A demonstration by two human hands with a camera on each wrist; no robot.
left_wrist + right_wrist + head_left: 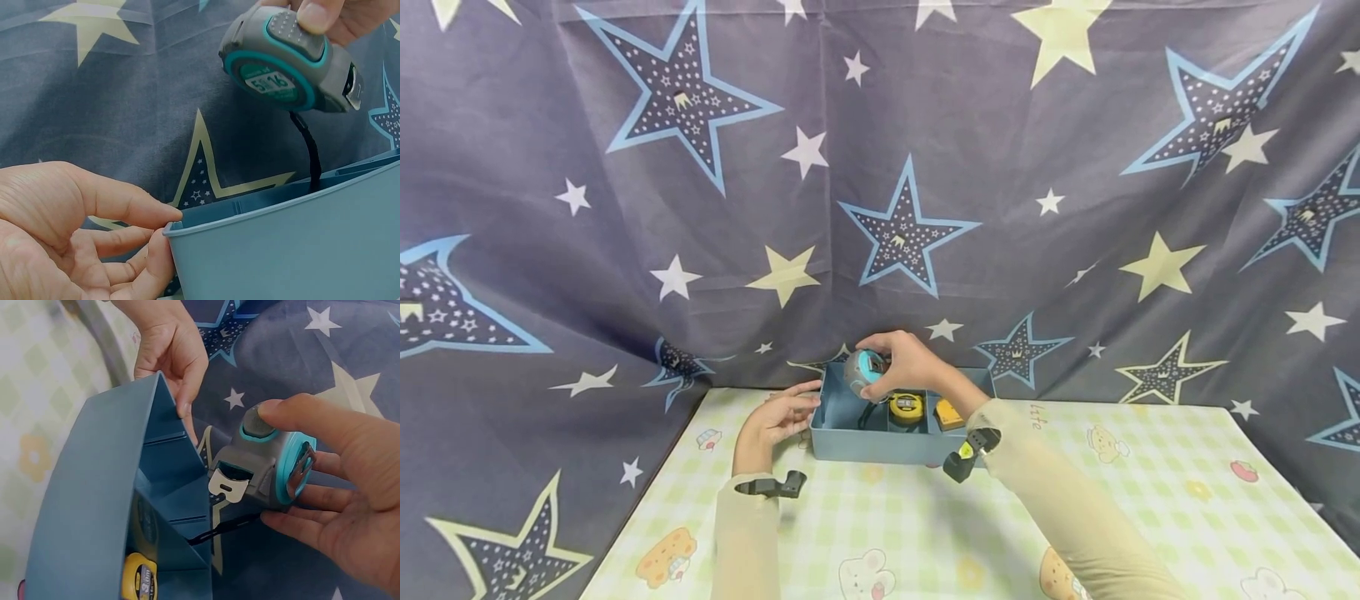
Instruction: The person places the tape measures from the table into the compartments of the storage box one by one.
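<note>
My right hand [912, 360] grips a grey and teal tape measure [272, 62] above the left part of a blue divided bin [880, 447]. The thumb presses on its top button in the right wrist view. A black wrist strap [307, 147] hangs from the tape measure down into the bin. My left hand [778, 414] is at the bin's left end, its fingertips touching the end wall near the top corner. A yellow tape measure [906, 407] lies in the middle compartment, and a yellow item [949, 414], partly hidden, sits in the right one.
The bin stands on a table with a green checked cloth [865, 517] at its back edge. Directly behind hangs a dark blue curtain [1037, 275] with stars. Thin dividers [927, 410] split the bin into compartments.
</note>
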